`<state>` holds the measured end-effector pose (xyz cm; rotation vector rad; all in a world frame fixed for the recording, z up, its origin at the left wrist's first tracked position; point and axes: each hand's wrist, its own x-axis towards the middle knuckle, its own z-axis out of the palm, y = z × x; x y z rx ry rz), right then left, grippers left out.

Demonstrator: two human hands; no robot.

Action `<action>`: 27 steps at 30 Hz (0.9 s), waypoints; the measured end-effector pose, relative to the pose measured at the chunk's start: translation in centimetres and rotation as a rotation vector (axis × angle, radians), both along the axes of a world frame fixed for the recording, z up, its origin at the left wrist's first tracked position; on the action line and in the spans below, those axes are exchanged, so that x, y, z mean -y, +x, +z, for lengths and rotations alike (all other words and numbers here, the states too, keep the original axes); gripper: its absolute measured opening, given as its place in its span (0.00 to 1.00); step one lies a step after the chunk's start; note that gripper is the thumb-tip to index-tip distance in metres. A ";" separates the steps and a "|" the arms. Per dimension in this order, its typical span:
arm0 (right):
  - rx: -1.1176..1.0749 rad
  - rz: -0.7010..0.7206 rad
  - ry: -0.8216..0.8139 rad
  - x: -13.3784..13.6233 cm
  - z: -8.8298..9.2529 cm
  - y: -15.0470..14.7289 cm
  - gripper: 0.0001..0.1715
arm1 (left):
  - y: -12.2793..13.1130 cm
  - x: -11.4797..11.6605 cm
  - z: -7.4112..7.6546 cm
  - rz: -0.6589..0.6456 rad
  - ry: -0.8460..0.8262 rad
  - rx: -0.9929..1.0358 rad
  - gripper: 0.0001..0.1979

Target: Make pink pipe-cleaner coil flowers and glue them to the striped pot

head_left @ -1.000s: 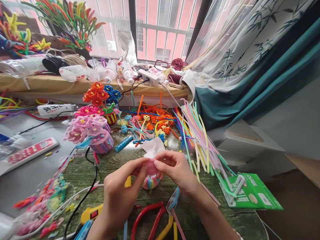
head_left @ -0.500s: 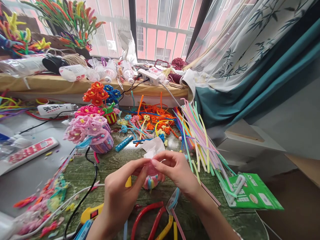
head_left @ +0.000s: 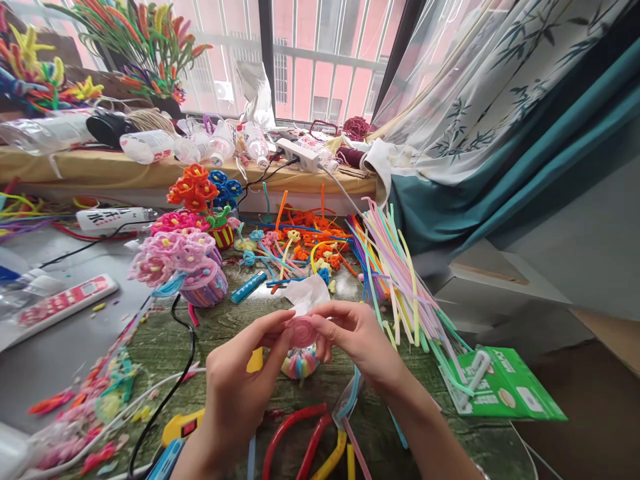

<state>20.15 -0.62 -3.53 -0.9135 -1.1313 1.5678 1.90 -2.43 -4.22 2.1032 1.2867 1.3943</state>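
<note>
We are pinching a seemingly complete pink chenille coil point(head_left: 302, 331) between left hand point(head_left: 240, 367) and right hand point(head_left: 357, 341); at six o'clock, a striped base point(head_left: 300, 366) is showing, attachment unclear.

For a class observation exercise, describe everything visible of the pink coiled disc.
The pink disc looks roundish, with concentric ridges, as if coiled from soft cord. Its face turns toward the camera, and its edges sit in the grip of the left hand and right hand. In the picture it appears just above a striped pastel piece; whether they touch cannot be told.
</note>
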 end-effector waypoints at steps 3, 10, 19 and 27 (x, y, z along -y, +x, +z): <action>0.018 -0.008 -0.026 0.0 0.1 0.2 0.22 | 0.0 -0.1 0.0 0.031 0.030 -0.003 0.11; 0.037 0.107 -0.141 -0.1 -0.1 -0.1 0.36 | 0.2 0.2 0.6 0.027 0.225 -0.039 0.11; -0.073 0.007 -0.065 0.3 0.2 -0.5 0.19 | 0.2 -0.1 0.9 0.009 -0.068 0.233 0.11; 0.024 -0.030 -0.011 0.5 0.3 -0.9 0.19 | 0.0 -0.3 1.2 -0.068 -0.350 0.344 0.02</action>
